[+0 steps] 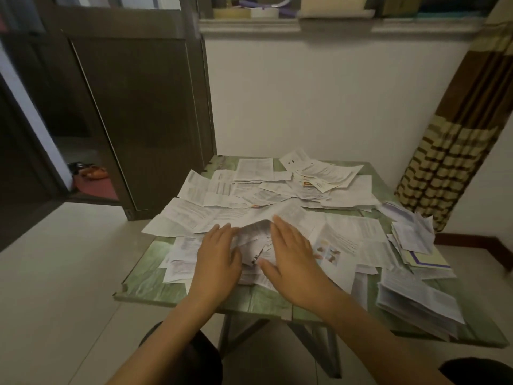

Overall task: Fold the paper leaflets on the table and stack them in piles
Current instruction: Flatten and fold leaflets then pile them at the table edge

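Seemingly caught mid-fold. Left of the hands, found little bare tabletop (144,284), with loose sheets (172,220) overhanging its edge. Held left hand (219,257) and right hand (294,262) slightly apart, fingers straight, clamped on nothing, flattening a humped leaflet (256,241) between them. Probably needed a pressed crease next, then a carry rightward. Beyond the hands, saw unfolded leaflets (263,190) strewn; to their right, noted folded piles (416,298) crowding that edge.
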